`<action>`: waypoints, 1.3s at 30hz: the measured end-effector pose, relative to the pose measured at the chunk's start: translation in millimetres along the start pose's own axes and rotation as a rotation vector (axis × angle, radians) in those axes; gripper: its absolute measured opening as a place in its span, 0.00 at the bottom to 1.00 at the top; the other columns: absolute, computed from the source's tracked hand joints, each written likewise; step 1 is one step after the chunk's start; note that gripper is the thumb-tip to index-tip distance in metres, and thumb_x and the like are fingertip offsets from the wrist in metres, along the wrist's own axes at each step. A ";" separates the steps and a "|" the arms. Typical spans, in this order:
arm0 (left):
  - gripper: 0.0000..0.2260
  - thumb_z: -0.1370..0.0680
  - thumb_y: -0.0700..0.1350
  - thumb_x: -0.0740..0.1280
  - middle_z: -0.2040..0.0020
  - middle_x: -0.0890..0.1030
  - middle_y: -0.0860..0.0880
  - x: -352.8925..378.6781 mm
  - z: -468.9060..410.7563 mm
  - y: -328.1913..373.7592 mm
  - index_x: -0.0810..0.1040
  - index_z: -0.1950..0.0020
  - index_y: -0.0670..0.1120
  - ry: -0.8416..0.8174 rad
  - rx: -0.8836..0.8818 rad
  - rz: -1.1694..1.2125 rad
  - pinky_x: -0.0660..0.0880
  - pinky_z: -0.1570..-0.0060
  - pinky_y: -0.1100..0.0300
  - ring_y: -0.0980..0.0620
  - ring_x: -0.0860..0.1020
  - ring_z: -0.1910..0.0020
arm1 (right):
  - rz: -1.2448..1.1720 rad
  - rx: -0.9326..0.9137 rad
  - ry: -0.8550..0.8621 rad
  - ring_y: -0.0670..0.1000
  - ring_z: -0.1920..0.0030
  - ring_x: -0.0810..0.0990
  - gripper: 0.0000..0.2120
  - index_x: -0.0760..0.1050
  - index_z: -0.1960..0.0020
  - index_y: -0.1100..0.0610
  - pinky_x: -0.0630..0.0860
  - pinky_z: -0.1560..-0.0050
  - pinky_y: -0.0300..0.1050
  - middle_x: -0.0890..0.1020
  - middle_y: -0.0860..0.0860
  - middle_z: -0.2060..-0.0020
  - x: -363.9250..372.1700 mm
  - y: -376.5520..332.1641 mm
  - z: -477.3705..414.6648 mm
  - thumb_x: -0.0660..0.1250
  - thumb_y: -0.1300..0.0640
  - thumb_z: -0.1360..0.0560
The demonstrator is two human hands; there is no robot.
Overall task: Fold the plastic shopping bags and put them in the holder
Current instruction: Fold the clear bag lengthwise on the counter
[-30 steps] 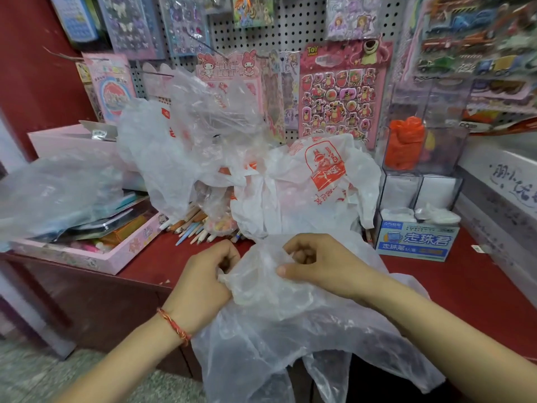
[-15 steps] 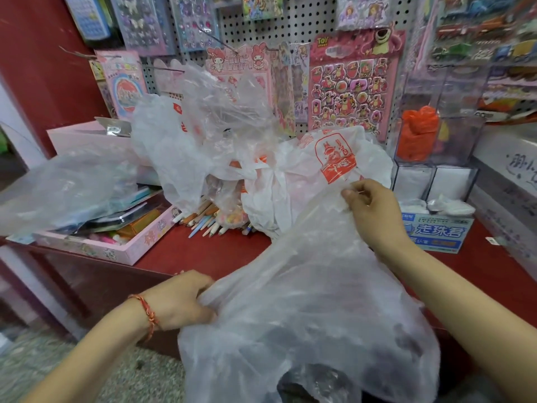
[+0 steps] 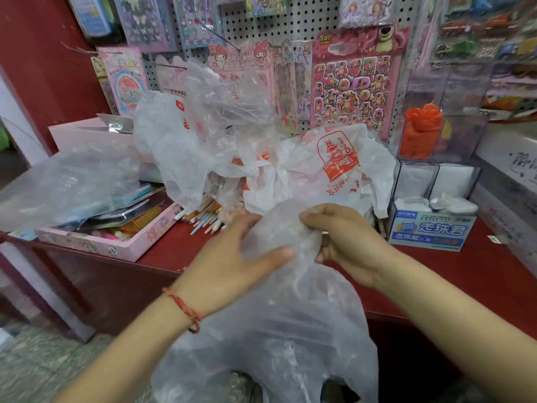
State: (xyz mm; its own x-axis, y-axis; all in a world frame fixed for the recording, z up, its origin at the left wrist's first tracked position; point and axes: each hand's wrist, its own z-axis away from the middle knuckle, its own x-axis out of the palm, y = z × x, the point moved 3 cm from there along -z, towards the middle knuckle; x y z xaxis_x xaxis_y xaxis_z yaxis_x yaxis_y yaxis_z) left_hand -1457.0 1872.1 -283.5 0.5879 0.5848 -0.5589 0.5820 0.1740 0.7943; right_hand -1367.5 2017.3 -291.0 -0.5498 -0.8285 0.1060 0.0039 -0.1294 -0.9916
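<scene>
A clear plastic bag (image 3: 279,330) hangs from my hands over the front edge of the red counter (image 3: 465,274). My right hand (image 3: 345,239) pinches its bunched top with curled fingers. My left hand (image 3: 232,269) lies against the same bunch, fingers straight behind it and thumb spread across the front. Behind them lies a heap of loose bags, among them a white bag with red print (image 3: 337,161) and crumpled clear bags (image 3: 218,120). A clear acrylic holder (image 3: 453,141) at the right has an orange bag (image 3: 421,132) in an upper cell and white bags in lower cells.
A pink tray (image 3: 116,248) of stationery sits at the left under another clear bag (image 3: 64,187). Pencils (image 3: 203,219) lie by the heap. A blue and white box (image 3: 430,231) stands before the holder. A pegboard with sticker sheets (image 3: 354,82) backs the counter.
My right hand came back down from its raised, stretched position. My left hand rose from the counter edge to meet it, and the bag is gathered between them again.
</scene>
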 end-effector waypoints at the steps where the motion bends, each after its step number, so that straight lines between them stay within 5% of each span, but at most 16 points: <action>1: 0.28 0.38 0.68 0.66 0.46 0.76 0.68 4.0 1.0 4.3 0.72 0.41 0.59 0.032 -0.011 0.008 0.67 0.49 0.78 0.73 0.72 0.45 | 0.007 -0.003 -0.083 0.47 0.76 0.73 0.05 0.72 0.59 0.60 0.70 0.78 0.38 0.75 0.54 0.70 8.2 -0.2 5.6 0.64 0.61 0.24; 4: 0.07 0.26 0.53 0.68 0.54 0.81 0.55 0.0 -1.9 -0.1 0.81 0.53 0.51 0.192 -0.029 0.104 0.71 0.51 0.63 0.67 0.77 0.57 | -0.083 -0.026 -0.310 0.50 0.69 0.77 0.10 0.75 0.53 0.62 0.76 0.69 0.40 0.78 0.55 0.65 22.5 -5.5 17.6 0.66 0.55 0.28; 6: 0.10 0.24 0.47 0.67 0.56 0.81 0.46 -16.8 -6.5 -14.6 0.82 0.64 0.49 0.258 -0.164 0.267 0.73 0.50 0.56 0.56 0.78 0.58 | -0.067 -0.099 -0.238 0.48 0.65 0.78 0.10 0.76 0.53 0.61 0.75 0.62 0.38 0.80 0.55 0.61 14.5 -10.5 14.3 0.66 0.55 0.29; 9: 0.08 0.24 0.50 0.66 0.50 0.84 0.47 -31.6 -5.2 -22.0 0.83 0.55 0.48 0.232 -0.269 0.497 0.79 0.52 0.55 0.51 0.82 0.53 | 0.364 -0.170 -0.042 0.40 0.58 0.79 0.07 0.76 0.49 0.52 0.72 0.60 0.26 0.81 0.48 0.53 -12.8 -12.5 2.5 0.68 0.55 0.27; 12: 0.09 0.22 0.46 0.62 0.53 0.84 0.48 -38.0 -3.4 -26.4 0.80 0.49 0.45 0.289 -0.279 0.650 0.77 0.52 0.57 0.50 0.82 0.54 | 0.518 0.034 -0.215 0.45 0.49 0.81 0.27 0.74 0.41 0.49 0.75 0.46 0.38 0.81 0.48 0.49 -26.6 3.4 1.1 0.74 0.40 0.37; 15: 0.08 0.21 0.45 0.61 0.58 0.85 0.51 -38.2 -1.2 -29.6 0.80 0.52 0.47 0.365 -0.297 0.654 0.78 0.52 0.57 0.53 0.82 0.57 | 0.552 0.046 -0.302 0.50 0.50 0.81 0.22 0.78 0.46 0.54 0.76 0.43 0.47 0.83 0.54 0.50 -22.4 14.2 3.8 0.76 0.46 0.35; 18: 0.09 0.20 0.45 0.61 0.59 0.83 0.49 -41.2 -1.1 -37.0 0.80 0.56 0.47 0.479 -0.309 0.584 0.76 0.49 0.55 0.51 0.80 0.56 | 0.401 -0.039 -0.187 0.53 0.58 0.78 0.10 0.78 0.53 0.66 0.74 0.52 0.47 0.81 0.60 0.58 -23.1 11.0 -3.0 0.71 0.59 0.28; 23: 0.09 0.22 0.48 0.64 0.59 0.83 0.48 -51.4 -1.3 -43.7 0.81 0.60 0.49 0.495 -0.357 0.446 0.76 0.47 0.51 0.46 0.80 0.55 | 0.220 0.005 0.076 0.46 0.70 0.78 0.06 0.78 0.61 0.59 0.76 0.68 0.35 0.81 0.52 0.67 -45.0 1.9 -16.2 0.70 0.58 0.27; 28: 0.13 0.24 0.53 0.66 0.61 0.82 0.48 -52.7 -3.6 -46.3 0.81 0.61 0.45 0.496 -0.416 0.430 0.75 0.50 0.53 0.48 0.79 0.59 | 0.540 -0.177 0.351 0.50 0.63 0.77 0.06 0.78 0.59 0.57 0.73 0.60 0.43 0.79 0.50 0.67 -67.7 7.0 -29.3 0.73 0.56 0.29; 31: 0.14 0.22 0.55 0.62 0.56 0.83 0.49 -43.8 -2.9 -46.0 0.82 0.52 0.48 0.469 -0.469 0.564 0.75 0.46 0.54 0.50 0.80 0.54 | 0.821 -0.421 0.460 0.51 0.59 0.76 0.04 0.78 0.52 0.58 0.68 0.58 0.39 0.79 0.50 0.60 -60.9 -5.0 -21.3 0.69 0.60 0.26; 35: 0.17 0.22 0.50 0.63 0.62 0.85 0.51 -26.7 -2.3 -33.4 0.85 0.66 0.50 0.370 -0.456 0.740 0.76 0.51 0.57 0.55 0.83 0.62 | 0.669 -0.528 0.084 0.40 0.55 0.77 0.06 0.77 0.54 0.50 0.69 0.55 0.27 0.81 0.42 0.57 -9.8 -22.8 12.6 0.64 0.48 0.25; 37: 0.11 0.22 0.49 0.63 0.54 0.85 0.48 -17.3 -2.3 -26.3 0.84 0.55 0.48 0.281 -0.430 0.766 0.75 0.48 0.56 0.53 0.83 0.55 | 0.537 -0.423 -0.098 0.37 0.53 0.77 0.14 0.76 0.53 0.47 0.71 0.49 0.32 0.81 0.40 0.56 14.1 -20.4 24.4 0.63 0.38 0.31; 39: 0.12 0.22 0.49 0.62 0.49 0.84 0.45 -8.1 -1.1 -19.9 0.80 0.46 0.45 0.194 -0.405 0.753 0.75 0.44 0.54 0.49 0.82 0.49 | 0.520 -0.412 -0.098 0.39 0.57 0.78 0.12 0.76 0.56 0.49 0.72 0.52 0.35 0.80 0.42 0.59 23.0 -12.9 23.9 0.67 0.41 0.30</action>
State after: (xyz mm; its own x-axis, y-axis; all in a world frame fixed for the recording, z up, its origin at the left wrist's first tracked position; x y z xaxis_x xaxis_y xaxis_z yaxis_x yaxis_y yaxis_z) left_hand -1473.9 1864.8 -294.5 0.6086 0.7752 0.1695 -0.1882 -0.0665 0.9799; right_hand -1360.2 1986.9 -274.0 -0.4841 -0.7749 -0.4064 -0.0817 0.5024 -0.8608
